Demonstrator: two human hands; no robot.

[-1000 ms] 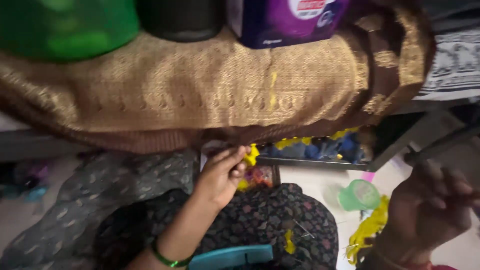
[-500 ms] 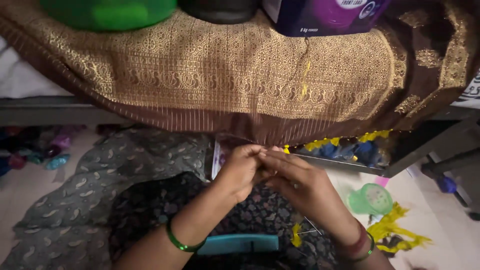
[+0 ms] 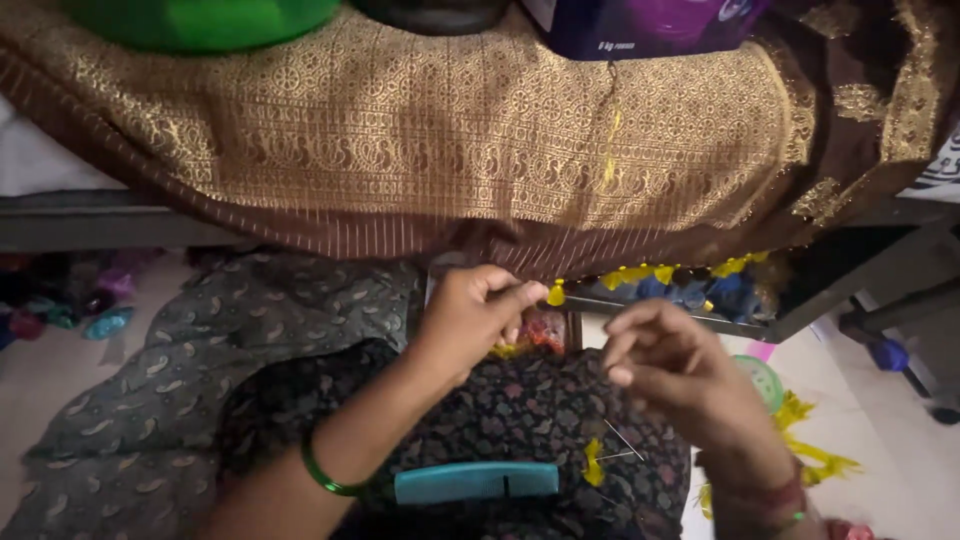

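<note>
Head view: purple package (image 3: 650,25) tops gold cloth (image 3: 450,130); left hand (image 3: 470,315) pinches tassel (image 3: 556,294).

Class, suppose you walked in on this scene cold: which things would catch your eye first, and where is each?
The gold-patterned brown cloth draped across the top dominates. Below it, at centre, the left hand pinches the cloth's edge by a yellow tassel, with the right hand close beside it. A teal comb-like bar lies on the dark floral lap fabric underneath.
</note>
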